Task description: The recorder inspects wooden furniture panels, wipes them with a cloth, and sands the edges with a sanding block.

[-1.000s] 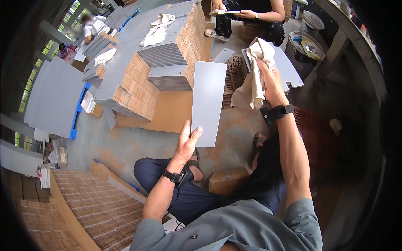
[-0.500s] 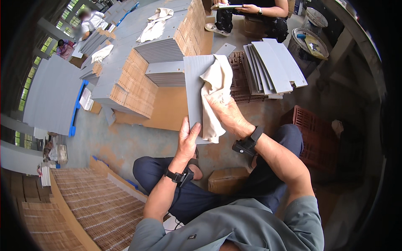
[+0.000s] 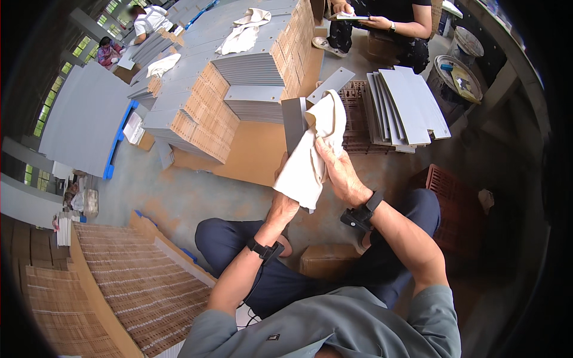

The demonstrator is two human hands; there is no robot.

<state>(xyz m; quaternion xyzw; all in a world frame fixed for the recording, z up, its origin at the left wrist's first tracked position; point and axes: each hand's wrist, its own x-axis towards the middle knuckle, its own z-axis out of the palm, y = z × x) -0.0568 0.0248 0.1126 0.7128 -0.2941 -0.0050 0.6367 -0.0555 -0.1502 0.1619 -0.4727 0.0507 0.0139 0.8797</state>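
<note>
a seated person wipes a grey panel (image 3: pixel 293 122) with a cream cloth (image 3: pixel 311 156), the sheet now turned nearly edge-on to the camera where half a second ago its broad face still showed, and a second ago the cloth was lifted clear off to the right; the wiping appears well under way, the cloth having come down over the sheet's right side. the right hand (image 3: pixel 338 173) is closed around the bunched cloth, fingers curled and pressing it against the panel, wrist bent inward, a dark band on the wrist. the left hand (image 3: pixel 283 194) sits lower, mostly hidden behind the hanging cloth; it seems to grip the panel's lower end, though how far its fingers close cannot be told. the panel stands upright in front of the person's knees, above a brown board (image 3: pixel 253 152) on the floor. to the right, more grey sheets (image 3: pixel 406 107) lean fanned over a red crate (image 3: pixel 358 128); tall stacks of panels (image 3: pixel 250 71) rise behind.
</note>
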